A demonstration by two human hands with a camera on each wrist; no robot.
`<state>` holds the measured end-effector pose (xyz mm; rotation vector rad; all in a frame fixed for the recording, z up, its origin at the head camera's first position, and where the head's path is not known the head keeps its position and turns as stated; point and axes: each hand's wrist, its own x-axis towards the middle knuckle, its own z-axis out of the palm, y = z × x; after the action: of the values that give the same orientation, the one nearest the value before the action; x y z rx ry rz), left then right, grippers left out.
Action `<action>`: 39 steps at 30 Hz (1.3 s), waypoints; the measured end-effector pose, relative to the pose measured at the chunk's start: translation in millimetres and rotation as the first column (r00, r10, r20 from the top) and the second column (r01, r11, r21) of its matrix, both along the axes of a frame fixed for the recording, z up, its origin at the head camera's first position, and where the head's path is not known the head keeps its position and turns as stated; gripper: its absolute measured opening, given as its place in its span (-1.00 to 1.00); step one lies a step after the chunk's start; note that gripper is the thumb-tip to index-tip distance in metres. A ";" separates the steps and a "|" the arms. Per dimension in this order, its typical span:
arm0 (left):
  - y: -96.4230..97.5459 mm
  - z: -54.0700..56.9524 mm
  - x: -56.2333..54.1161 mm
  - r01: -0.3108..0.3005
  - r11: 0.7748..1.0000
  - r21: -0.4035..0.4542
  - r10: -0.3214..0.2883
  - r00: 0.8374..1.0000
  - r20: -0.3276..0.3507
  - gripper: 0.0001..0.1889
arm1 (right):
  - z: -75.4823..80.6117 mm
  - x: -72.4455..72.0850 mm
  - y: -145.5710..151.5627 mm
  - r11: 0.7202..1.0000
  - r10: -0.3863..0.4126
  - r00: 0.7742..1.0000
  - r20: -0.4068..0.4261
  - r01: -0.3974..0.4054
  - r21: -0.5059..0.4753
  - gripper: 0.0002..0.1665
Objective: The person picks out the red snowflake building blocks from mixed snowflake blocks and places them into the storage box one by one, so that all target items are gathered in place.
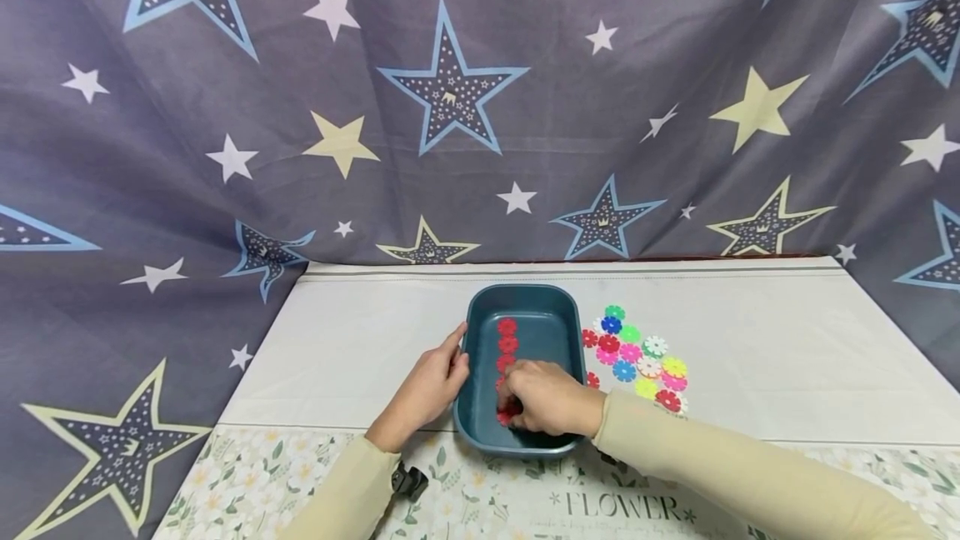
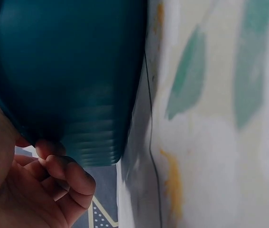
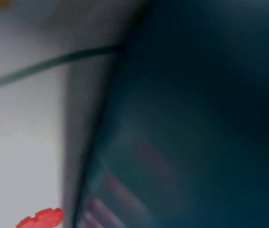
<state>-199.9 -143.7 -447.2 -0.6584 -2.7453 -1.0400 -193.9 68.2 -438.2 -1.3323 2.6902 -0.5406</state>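
A dark teal rectangular tray (image 1: 558, 336) stands on the table. My left hand (image 1: 427, 382) grips its left rim, and the left wrist view shows the fingers curled at the edge of the tray (image 2: 63, 71). Inside, red flower-shaped plastic discs (image 1: 507, 344) lie in a column running from the far end towards me. My right hand (image 1: 547, 398) reaches down into the tray and pinches a red disc (image 1: 504, 418) at the near end of that column, hiding part of the row. The right wrist view shows the blurred tray wall (image 3: 196, 118), without the fingers.
Right of the tray lies a loose scatter of flower discs in blue (image 1: 623, 371), yellow (image 1: 674, 367), pink, green, white and red (image 1: 667, 400). The white cloth (image 1: 375, 340) has a floral front band (image 1: 465, 482). A grey star-patterned curtain (image 1: 480, 190) hangs behind.
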 end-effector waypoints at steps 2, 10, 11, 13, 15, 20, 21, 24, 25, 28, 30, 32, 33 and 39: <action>-0.1 -0.4 -0.3 0.001 1.000 -0.001 -0.001 1.000 -0.004 -0.48 | 0.1 0.4 0.1 1.000 -0.008 1.000 -0.009 0.008 -0.005 -0.87; -0.1 -0.5 -0.1 -0.001 1.000 -0.005 0.001 1.000 -0.010 -0.48 | -0.2 2.0 0.8 0.999 -0.038 0.999 -0.026 0.037 -0.030 -0.87; -0.1 -0.7 -0.2 -0.001 1.000 -0.007 0.001 1.000 -0.012 -0.48 | 0.7 2.3 1.2 0.999 -0.039 0.999 -0.026 0.038 -0.036 -0.87; -0.1 -1.3 -0.4 -0.002 1.000 -0.008 0.002 1.000 -0.016 -0.48 | 3.8 2.6 2.8 0.997 -0.044 0.999 -0.023 0.043 -0.058 -0.87; -0.3 -2.2 -0.8 -0.003 1.000 -0.013 0.003 1.000 -0.026 -0.49 | 9.3 2.6 5.9 0.995 -0.056 0.998 -0.030 0.053 -0.086 -0.88; -0.7 -3.9 -1.1 -0.002 1.000 -0.013 0.001 0.999 -0.037 -0.49 | 28.9 -0.9 22.9 0.979 -0.104 0.990 -0.098 0.084 -0.185 -0.86; -0.7 -4.1 -1.1 0.000 1.000 -0.008 0.000 0.999 -0.035 -0.49 | 32.5 -2.3 27.8 0.974 -0.120 0.986 -0.119 0.094 -0.205 -0.86; -0.7 -4.1 -1.3 0.006 1.000 0.003 -0.006 1.000 -0.029 -0.49 | 42.8 -6.2 43.6 0.957 -0.187 0.972 -0.145 0.147 -0.249 -0.86; -0.7 -4.3 -1.3 0.008 1.000 0.005 -0.008 1.000 -0.028 -0.50 | 45.2 -7.5 49.3 0.951 -0.211 0.967 -0.143 0.169 -0.260 -0.86; -0.5 -4.2 -1.2 0.007 1.000 0.007 -0.007 1.000 -0.027 -0.50 | 49.9 -11.2 66.1 0.931 -0.278 0.952 -0.126 0.235 -0.281 -0.84; -0.3 -4.0 -1.2 0.005 1.000 0.005 -0.005 1.000 -0.026 -0.50 | 50.3 -14.2 76.8 0.920 -0.311 0.944 -0.114 0.268 -0.286 -0.83; -0.1 -4.0 -1.4 -0.001 1.000 0.006 0.001 1.000 -0.023 -0.49 | 48.9 -17.5 86.9 0.910 -0.339 0.935 -0.106 0.297 -0.289 -0.81; 0.0 -4.2 -1.4 -0.002 1.000 0.007 0.003 1.000 -0.022 -0.49 | 47.6 -19.1 92.0 0.907 -0.350 0.931 -0.101 0.310 -0.284 -0.81; 0.4 -4.3 -1.3 -0.004 1.000 0.008 0.004 1.000 -0.021 -0.49 | 30.3 -24.7 120.3 0.903 -0.390 0.921 -0.019 0.378 -0.202 -0.82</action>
<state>-201.2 -143.4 -451.5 -0.6592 -2.7223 -1.0364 -218.6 188.4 -407.9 -0.8544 3.0337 -0.8319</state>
